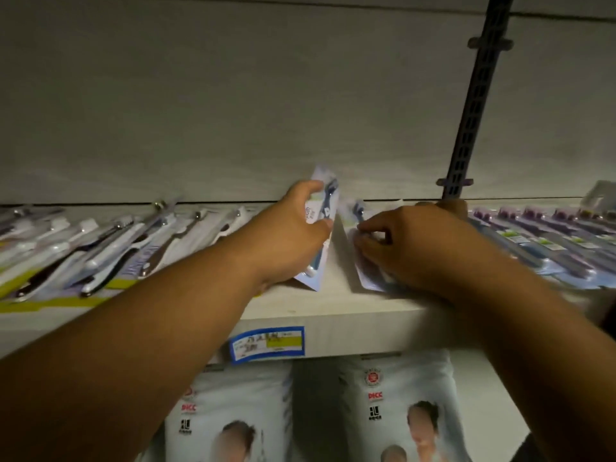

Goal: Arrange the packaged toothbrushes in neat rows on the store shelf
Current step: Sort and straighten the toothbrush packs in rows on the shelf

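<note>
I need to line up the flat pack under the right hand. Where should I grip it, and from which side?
Probably best: pinch the near rounded end of the flat pack, coming from the front of the shelf. It lies flat, so only an edge offers purchase. That end is bare, while the right hand curls over the rest.

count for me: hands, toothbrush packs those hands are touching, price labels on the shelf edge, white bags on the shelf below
hands: 2, left hand, right hand
toothbrush packs touched: 2, tilted pack, flat pack
price label: 1
white bags: 2, left bag, right bag
total: 7
</note>
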### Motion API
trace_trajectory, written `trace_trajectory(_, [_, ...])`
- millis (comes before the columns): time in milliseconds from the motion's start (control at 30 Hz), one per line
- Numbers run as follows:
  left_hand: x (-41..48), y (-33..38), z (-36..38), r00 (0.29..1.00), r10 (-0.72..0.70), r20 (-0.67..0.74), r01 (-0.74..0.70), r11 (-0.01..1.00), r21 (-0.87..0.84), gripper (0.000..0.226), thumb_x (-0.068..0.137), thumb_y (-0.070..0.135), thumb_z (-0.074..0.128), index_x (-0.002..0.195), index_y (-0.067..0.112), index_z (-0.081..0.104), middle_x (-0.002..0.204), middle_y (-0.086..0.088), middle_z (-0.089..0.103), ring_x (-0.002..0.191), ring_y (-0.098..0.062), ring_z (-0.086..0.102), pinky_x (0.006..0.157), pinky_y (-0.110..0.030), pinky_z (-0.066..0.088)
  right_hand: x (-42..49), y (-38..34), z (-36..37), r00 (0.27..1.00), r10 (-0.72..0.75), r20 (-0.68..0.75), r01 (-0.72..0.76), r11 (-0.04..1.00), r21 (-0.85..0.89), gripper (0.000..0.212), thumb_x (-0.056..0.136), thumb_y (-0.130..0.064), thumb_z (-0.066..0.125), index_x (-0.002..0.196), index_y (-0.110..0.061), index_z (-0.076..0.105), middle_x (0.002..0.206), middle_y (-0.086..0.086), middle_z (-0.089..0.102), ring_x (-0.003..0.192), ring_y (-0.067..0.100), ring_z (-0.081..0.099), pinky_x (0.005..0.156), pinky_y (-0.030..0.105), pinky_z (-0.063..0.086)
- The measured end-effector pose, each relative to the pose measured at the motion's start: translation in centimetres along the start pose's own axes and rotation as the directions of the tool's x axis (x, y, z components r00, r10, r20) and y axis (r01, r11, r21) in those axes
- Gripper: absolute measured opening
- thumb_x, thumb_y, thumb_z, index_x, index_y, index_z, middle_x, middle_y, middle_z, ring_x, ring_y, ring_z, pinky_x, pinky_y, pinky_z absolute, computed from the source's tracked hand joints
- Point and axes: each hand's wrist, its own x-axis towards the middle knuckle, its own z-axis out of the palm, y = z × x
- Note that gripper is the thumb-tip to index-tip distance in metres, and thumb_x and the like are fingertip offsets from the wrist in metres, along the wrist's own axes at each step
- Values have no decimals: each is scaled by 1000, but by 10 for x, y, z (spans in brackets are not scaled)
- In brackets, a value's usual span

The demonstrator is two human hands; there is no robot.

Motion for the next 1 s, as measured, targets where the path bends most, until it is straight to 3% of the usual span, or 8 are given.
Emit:
trace_trajectory(67, [-2,-1,2,1000,17,11,-17,1000,23,44,101,39,52,144,44,42,140,15,53,104,-8,60,77,-18,47,2,0,4,1000,13,-8,-14,992,-127,40,99,-57,32,113,-45,67,98,-9,71,99,21,57,98,46,24])
trace_trajectory(167, [-8,6,4,1000,-20,23,19,999,30,32,101,35,49,133,37,53,121,10,60,88,0,60,69,-17,45,1,0,1,997,64,41,-56,985,-165,40,97,-58,33,112,-45,68,100,-9,71,99,22,55,99,48,24])
trace_trajectory(300, [-13,16,1,995,-35,98,15,982,190,19,104,25,38,110,20,56,113,-8,62,100,-24,60,93,-41,50,1,5,-6,989,93,119,-83,993,-87,44,99,-66,31,119,-47,66,114,-13,70,108,20,55,104,48,26])
trace_trajectory(433, [-18,22,0,943,-47,330,-158,808,568,35,107,16,34,137,11,51,138,-10,52,131,-32,45,109,-47,37,-2,16,-12,983,47,180,-44,999,-19,48,96,-71,28,123,-54,65,123,-11,61,121,24,46,109,49,28])
trace_trajectory(533, [-21,28,-1,880,-156,449,-151,804,575,38,104,31,39,141,26,45,157,-5,30,150,-28,15,118,-46,20,-7,27,-11,975,28,218,-33,999,16,49,96,-73,30,139,-58,48,161,-10,29,147,27,22,120,52,16])
trace_trajectory(633, [-21,30,2,866,-179,467,-135,816,563,64,99,50,42,157,37,20,168,1,-6,154,-20,-6,123,-52,8,-12,33,-7,973,-47,227,27,996,89,53,98,-68,30,148,-52,41,167,-10,20,151,24,19,123,51,19])
trace_trajectory(833, [-13,43,9,858,-149,492,-169,822,544,52,109,28,32,159,27,17,168,-1,7,150,-21,18,107,-19,17,-11,35,-2,986,-25,164,-15,970,242,45,100,-59,42,140,-44,55,144,-9,56,119,16,53,97,32,38])
trace_trajectory(1000, [-7,45,16,876,-157,457,-94,873,479,53,108,29,35,159,28,19,165,1,24,147,-19,28,108,-28,24,-10,43,-2,984,20,179,-72,955,288,36,99,-55,49,133,-48,59,100,-14,59,84,5,52,82,30,39])
